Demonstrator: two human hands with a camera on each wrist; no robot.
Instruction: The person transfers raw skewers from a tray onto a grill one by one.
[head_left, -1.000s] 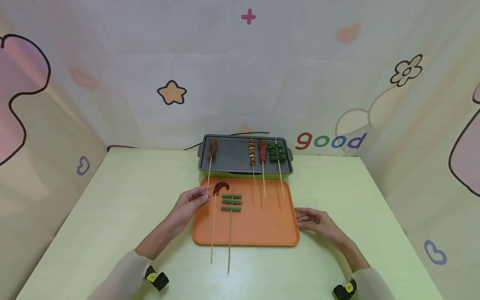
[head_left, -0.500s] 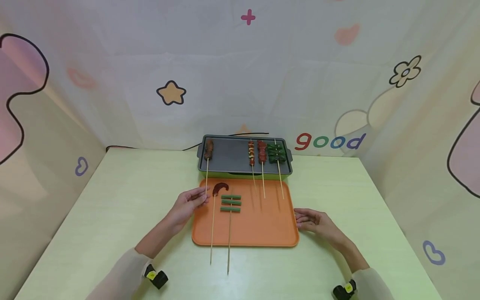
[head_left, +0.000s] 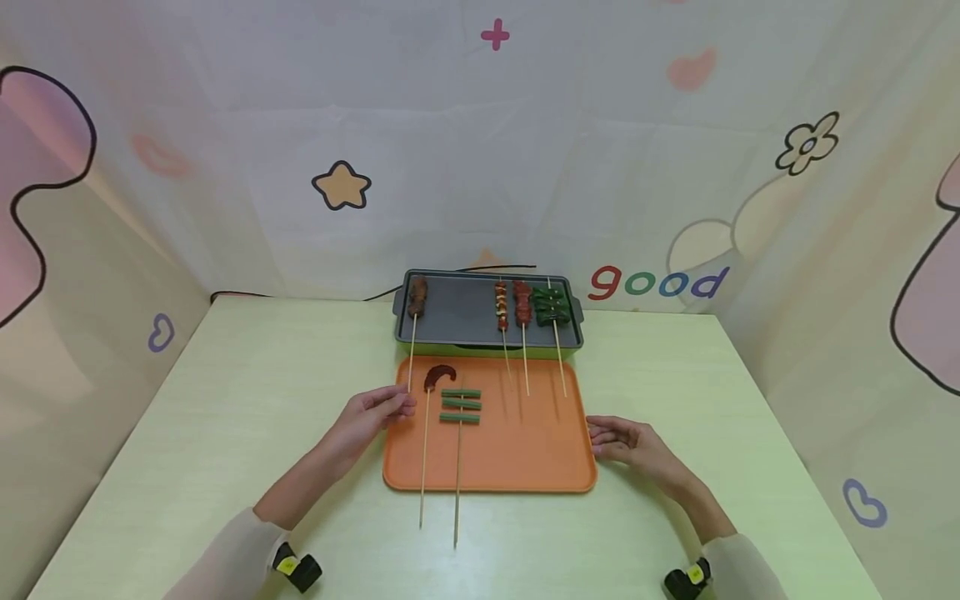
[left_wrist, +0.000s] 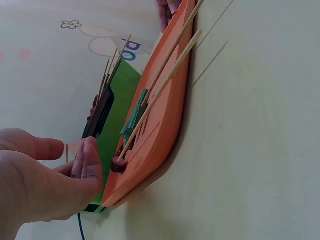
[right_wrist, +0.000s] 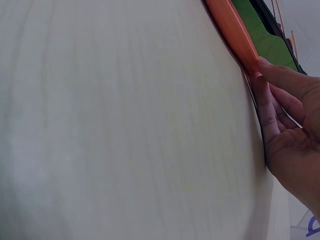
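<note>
My left hand (head_left: 367, 421) is beside the left edge of the orange tray (head_left: 525, 458), its thumb and fingers apart. Close to its fingertips is the bare stick end of a brown meat skewer (head_left: 417, 298), whose meat lies on the left of the grill pan (head_left: 465, 312). On the right side, my right hand (head_left: 637, 446) pinches the tray's rim between thumb and fingers, seen closely in the right wrist view. A skewer with a curled dark-red piece (head_left: 440, 375) and a green bean skewer (head_left: 461, 405) lie on the tray, sticks reaching past its front edge.
Three more skewers lie on the pan's right half: a thin mixed one (head_left: 502, 306), a red meat one (head_left: 522, 303) and a green leafy one (head_left: 551, 306). Their sticks overhang the tray. A black cord (head_left: 240, 293) runs behind the pan along a printed curtain.
The brown meat skewer shifts slightly left on the pan. My left hand then lets go of its stick and draws back a little. The right hand stays at the tray rim.
</note>
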